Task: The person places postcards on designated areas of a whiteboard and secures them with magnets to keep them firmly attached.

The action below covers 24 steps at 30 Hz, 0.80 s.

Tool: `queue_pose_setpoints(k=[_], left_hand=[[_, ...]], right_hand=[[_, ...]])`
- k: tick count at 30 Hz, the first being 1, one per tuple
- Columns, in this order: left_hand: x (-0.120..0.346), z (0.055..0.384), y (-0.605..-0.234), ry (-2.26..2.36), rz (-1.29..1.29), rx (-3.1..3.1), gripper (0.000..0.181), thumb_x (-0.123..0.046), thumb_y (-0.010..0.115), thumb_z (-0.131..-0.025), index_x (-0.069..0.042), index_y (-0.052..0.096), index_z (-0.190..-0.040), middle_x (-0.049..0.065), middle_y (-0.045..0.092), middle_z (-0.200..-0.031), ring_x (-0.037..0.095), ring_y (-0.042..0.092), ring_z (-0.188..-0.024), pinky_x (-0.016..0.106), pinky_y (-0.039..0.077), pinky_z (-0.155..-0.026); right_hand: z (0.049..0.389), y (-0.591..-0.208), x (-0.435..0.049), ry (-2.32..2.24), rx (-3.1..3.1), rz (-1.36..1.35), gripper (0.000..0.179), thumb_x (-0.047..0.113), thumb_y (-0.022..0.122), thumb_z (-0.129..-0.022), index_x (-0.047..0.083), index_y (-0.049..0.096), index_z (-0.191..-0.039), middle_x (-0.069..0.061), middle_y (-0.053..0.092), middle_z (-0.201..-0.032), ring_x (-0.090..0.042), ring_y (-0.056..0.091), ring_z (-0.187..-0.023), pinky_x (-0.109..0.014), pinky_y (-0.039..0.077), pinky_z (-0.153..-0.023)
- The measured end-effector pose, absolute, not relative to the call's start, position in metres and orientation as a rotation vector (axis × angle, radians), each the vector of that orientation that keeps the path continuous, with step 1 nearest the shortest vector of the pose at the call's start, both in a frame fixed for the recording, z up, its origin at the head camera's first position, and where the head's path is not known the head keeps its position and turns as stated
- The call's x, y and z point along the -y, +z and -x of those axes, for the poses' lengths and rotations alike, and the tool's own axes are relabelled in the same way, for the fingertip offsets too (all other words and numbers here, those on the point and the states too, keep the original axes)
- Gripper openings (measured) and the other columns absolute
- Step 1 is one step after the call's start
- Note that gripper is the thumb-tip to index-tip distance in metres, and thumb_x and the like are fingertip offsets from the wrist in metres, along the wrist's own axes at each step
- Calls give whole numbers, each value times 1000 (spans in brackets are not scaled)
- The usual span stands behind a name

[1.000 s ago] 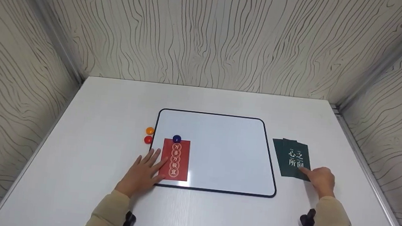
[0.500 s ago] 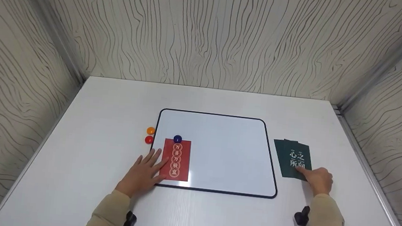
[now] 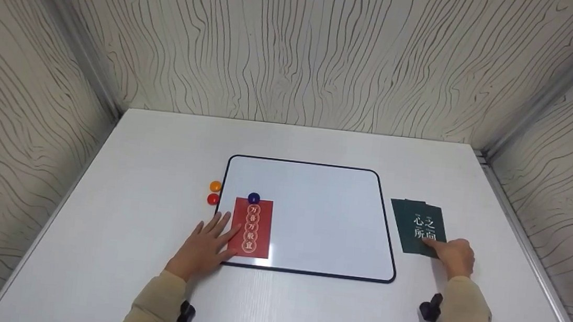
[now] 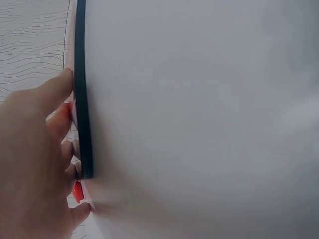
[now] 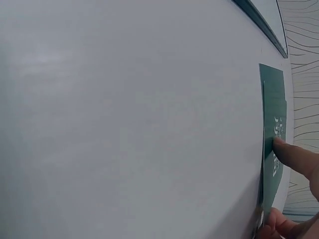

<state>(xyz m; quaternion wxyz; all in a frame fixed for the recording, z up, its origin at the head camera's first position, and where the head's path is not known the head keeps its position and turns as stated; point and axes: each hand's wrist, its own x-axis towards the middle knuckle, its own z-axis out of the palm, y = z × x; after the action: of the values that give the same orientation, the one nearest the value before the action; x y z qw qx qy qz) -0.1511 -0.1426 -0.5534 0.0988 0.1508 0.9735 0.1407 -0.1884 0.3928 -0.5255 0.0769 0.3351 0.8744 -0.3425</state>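
Observation:
My left hand [image 3: 200, 250] lies with spread fingers over the lower left edge of a black-framed whiteboard [image 3: 335, 223], fingertips touching a red card [image 3: 262, 232] with gold-white lettering. A dark blue round magnet [image 3: 254, 198] sits at that card's top edge. Right of the board, my right hand [image 3: 458, 255] pinches the lower right corner of a dark green card [image 3: 436, 217] with white lettering. In the right wrist view the thumb presses on top of this green card [image 5: 271, 99], with fingers beneath its edge, which is slightly raised. At least one more green card [image 3: 402, 230] lies under it.
An orange magnet [image 3: 215, 186] and a red magnet [image 3: 213, 199] lie just outside the board's left edge. A black device [image 3: 430, 308] shows at the right wrist, another black device [image 3: 186, 313] at the left. Patterned walls [image 3: 297, 51] enclose the white table [image 3: 162, 138].
The right hand has shifted slightly left and its thumb has moved further onto the green card. The left hand, red card and magnets stay as they were.

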Motion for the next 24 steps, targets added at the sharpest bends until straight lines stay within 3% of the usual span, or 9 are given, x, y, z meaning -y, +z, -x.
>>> queue_pose_setpoints(k=[6, 13, 21, 24], left_hand=[[143, 151, -554, 414, -455, -2881, 62, -52, 48, -95, -25, 35, -149, 6, 21, -163, 33, 15, -153, 58, 21, -122], [143, 151, -555, 410, -445, -2885, 61, -51, 49, -95, -27, 34, -149, 4, 21, -164, 32, 14, -153, 57, 21, -122], [144, 152, -557, 423, -441, -2898, 61, -52, 49, -94, -27, 36, -149, 4, 23, -163, 31, 16, -153, 57, 22, -122], [144, 152, -558, 422, -441, -2900, 61, -52, 50, -94, -27, 37, -148, 4, 23, -163, 31, 16, -153, 57, 22, -122]], right_hand=[[190, -525, -398, -1027, -2629, -1020, 68, 32, 63, -90, -21, 44, -128, -36, 52, -128, -39, 55, -102, -47, 50, -95], [193, -525, -402, -1125, -2636, -1081, 51, 21, 54, -93, -16, 46, -127, -35, 50, -130, -44, 51, -116, -50, 45, -103], [197, -527, -406, -1276, -2586, -1200, 42, 8, 43, -91, -13, 48, -127, -34, 50, -130, -42, 50, -118, -45, 48, -99], [197, -527, -408, -1307, -2569, -1212, 42, 7, 43, -91, -12, 48, -127, -33, 51, -127, -40, 52, -114, -40, 50, -91]])
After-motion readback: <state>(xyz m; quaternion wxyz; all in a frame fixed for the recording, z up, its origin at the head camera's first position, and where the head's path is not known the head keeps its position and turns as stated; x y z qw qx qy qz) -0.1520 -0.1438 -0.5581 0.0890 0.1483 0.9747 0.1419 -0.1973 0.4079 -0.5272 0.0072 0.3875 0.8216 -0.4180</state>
